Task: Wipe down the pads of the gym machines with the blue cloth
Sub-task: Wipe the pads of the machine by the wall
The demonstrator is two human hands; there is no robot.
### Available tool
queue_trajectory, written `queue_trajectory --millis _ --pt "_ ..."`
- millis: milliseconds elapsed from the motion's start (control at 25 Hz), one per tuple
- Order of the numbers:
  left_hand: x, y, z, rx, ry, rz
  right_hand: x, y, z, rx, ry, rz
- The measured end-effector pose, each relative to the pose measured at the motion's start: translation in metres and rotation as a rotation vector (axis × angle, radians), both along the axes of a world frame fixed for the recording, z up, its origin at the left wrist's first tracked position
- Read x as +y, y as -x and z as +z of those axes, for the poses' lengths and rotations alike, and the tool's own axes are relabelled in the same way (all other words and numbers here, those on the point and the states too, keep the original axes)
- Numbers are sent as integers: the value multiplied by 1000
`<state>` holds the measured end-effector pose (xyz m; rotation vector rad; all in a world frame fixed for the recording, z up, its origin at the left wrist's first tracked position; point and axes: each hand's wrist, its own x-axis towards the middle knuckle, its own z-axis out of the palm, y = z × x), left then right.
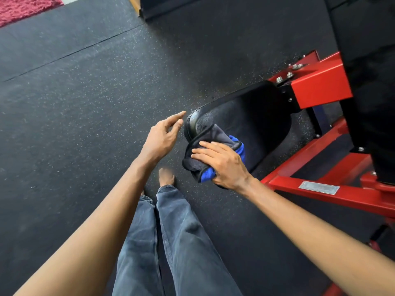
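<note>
At the near left end of the black vinyl machine pad point(252, 112), the crumpled blue-and-grey microfibre cloth point(215, 135) lies bunched over the pad's rounded rim, part on the top face and part hanging past the edge. The right hand point(224, 165) lies flat on the cloth and presses it to the pad. Its fingers point(205, 146) are straight and slightly spread, pointing left. The thumb sits low by a blue fold at the cloth's near side, and I cannot tell whether it hooks under the cloth.

The left hand point(162, 135) hangs in the air just left of the pad's end and holds nothing. Its fingers are loosely extended and a little apart, with the forefinger tip very close to the pad's rim. Whether it touches cannot be told.

The pad tilts and is fixed at its far right end to a red painted steel frame point(320, 86) with silver bolts point(288, 74). A lower red rail carries a small silver label plate point(319, 187). Everything stands on a dark speckled rubber floor point(85, 103). Grey-blue jeans point(181, 242) and a bare foot point(166, 177) show below the arms. A shaggy red rug point(21, 7) lies at the far left corner of the floor.
</note>
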<state>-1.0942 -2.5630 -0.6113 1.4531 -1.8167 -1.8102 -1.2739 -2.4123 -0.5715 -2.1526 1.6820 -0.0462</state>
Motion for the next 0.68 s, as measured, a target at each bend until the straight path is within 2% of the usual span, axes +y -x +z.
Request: queue_trajectory --millis 80,160,280,400,440,520,600,680 --pt "2 9 6 -22 47 -81 11 13 2 -98 46 -155" --pt "8 13 5 -92 164 -168 11 39 -3 -140 86 -461" --pt "24 17 2 -197 354 -333 -10 74 -9 -110 134 -961" --pt "41 23 4 -236 352 -307 -4 43 -10 -67 97 -1312" --pt "44 25 5 -261 347 -294 8 20 -7 -46 87 -1321" --pt "42 26 7 -300 340 -290 35 -7 -1 -41 82 -1185" --pt "38 27 9 -332 352 -300 44 12 2 -50 35 -1035" --pt "37 27 11 -361 378 -328 38 51 -3 -3 -3 -1069"
